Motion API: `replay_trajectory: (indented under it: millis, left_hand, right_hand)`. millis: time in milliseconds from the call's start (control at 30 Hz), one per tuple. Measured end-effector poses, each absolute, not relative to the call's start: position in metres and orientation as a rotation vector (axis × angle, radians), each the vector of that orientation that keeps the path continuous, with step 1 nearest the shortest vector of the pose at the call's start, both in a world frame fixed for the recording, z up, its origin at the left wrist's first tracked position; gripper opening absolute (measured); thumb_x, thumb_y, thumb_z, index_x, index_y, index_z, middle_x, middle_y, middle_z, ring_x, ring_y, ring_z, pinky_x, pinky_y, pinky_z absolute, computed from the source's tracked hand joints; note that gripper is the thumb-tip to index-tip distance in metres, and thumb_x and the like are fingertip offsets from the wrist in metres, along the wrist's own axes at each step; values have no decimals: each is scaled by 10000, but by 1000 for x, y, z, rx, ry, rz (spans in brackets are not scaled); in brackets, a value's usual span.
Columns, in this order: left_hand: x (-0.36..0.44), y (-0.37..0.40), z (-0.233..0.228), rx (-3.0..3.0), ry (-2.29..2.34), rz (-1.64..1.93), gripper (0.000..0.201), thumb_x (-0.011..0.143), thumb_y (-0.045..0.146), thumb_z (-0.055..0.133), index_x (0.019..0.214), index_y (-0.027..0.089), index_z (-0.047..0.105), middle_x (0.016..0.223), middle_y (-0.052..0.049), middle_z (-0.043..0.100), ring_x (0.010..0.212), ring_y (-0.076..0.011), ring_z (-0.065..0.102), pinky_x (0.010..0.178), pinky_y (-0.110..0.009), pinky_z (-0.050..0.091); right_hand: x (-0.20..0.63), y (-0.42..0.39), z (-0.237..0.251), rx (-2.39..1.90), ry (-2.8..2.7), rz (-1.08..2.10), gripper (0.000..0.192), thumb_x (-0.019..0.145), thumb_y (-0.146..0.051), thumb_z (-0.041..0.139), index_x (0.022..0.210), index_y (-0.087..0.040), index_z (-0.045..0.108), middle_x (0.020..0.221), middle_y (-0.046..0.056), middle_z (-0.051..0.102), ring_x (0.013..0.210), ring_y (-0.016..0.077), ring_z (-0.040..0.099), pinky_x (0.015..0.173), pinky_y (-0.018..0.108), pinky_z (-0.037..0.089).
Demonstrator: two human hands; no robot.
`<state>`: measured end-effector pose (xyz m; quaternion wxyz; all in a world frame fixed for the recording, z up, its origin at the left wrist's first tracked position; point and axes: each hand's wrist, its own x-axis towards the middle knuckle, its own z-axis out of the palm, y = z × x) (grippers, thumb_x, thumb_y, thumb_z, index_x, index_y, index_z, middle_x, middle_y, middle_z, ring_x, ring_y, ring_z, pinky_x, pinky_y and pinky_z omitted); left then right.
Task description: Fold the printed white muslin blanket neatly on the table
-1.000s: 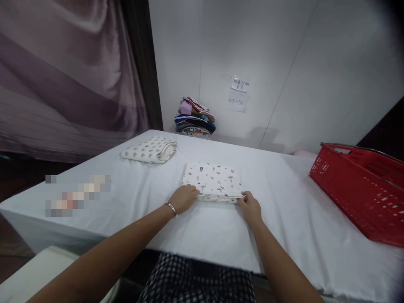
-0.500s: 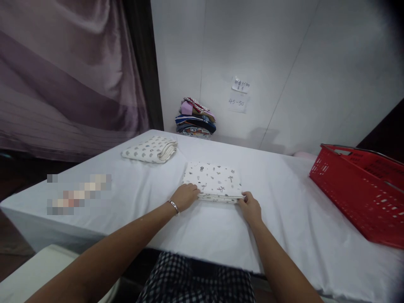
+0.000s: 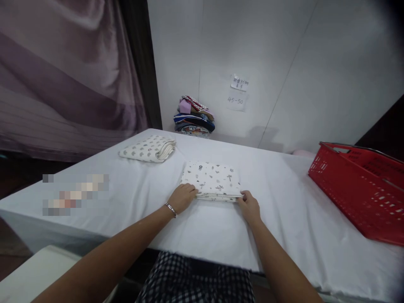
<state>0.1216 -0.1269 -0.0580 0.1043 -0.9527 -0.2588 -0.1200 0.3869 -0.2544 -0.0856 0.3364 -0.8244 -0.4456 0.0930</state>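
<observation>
Head view. Folded printed cloth [image 3: 212,180], frame centre, flat on white-covered table [image 3: 284,210].

Risk: a pull at one corner only would likely slide or open the stacked layers.

Left hand [image 3: 182,198]: palm down, fingers curled, pinching the near-left corner.

Right hand [image 3: 250,207]: likewise gripping the near-right corner.

Both forearms are extended from the lower frame.

On the worktop [image 3: 132,189]: cloth [image 3: 212,180] centre, second cloth [image 3: 147,148] behind-left, basket [image 3: 360,187] right, pile [image 3: 194,118] at back.
</observation>
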Motion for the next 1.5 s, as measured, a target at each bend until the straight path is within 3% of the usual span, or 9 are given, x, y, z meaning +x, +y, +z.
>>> replay_trajectory:
  millis: [367,833,1067,1500]
  left_hand:
    - [116,-128,-57,-2832,-831,-401,303,817,91,411,1057,216,548,976,-68,588,913,-189,509,754,-333,368]
    - [114,-136,-58,-2853,-1003,-585,254,815,212,448,1043,208,560,1016,-66,588,959,-186,508,824,-349,386]
    - [159,-157,-52,-2930,-899,-687,299,844,340,433,1097,207,522,1110,-66,559,1040,-195,471,883,-376,350]
    - [213,-158,-71,-2973,-805,-583,269,869,278,400,1120,216,474,1201,-32,528,1143,-177,416,968,-380,296]
  right_hand:
    - [387,-254,-87,-2130,-1176,219,286,764,-368,410,986,-231,529,692,-30,573,644,130,515,560,217,314]
    - [382,-255,-77,-2223,-1265,191,255,800,-317,421,1026,-250,518,765,-24,614,692,119,545,577,204,308]
    - [381,-254,-78,-2230,-1264,176,261,802,-326,414,1032,-249,510,750,-26,611,695,126,546,580,210,302]
    - [382,-254,-82,-2196,-1286,153,260,803,-325,390,1022,-243,504,757,-31,604,691,128,542,605,227,340]
